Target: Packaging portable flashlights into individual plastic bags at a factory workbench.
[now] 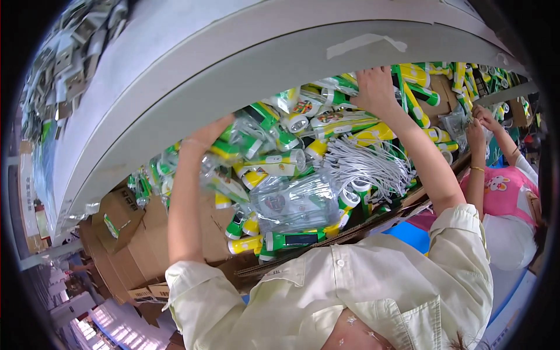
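The left hand (213, 133) is positioned under the shelf (280, 67), at the far left part of the flashlight pile. Its fingers point into clear-wrapped flashlights (280, 165), which lie directly beside and beneath the fingertips. Motion blur covers this area; whether the left grip is closed on an item cannot be determined.

The right hand (376, 90) is positioned farther right, at the far edge of the pile, close against the shelf edge. Its thumb is spread to the left, beside a wrapped flashlight; the fingertips are obscured, and whether they grip anything cannot be determined. Yellow and green flashlights lie immediately to the right of this hand.

The pile is green, yellow and white and fills most of the cardboard carton (213, 242). A bundle of white cables (367, 166) lies on the pile, nearer the carton's near edge than the right hand. A stack of clear plastic bags (297, 204) lies left of the cables, between the two forearms and apart from both hands. A green flashlight with a dark panel (296, 240) lies beside the near edge, just below the bags.

Metal-ended plugs (76, 64) are heaped on the shelf's left end. Right of the carton, a co-worker in a pink apron (501, 195) holds both hands together.
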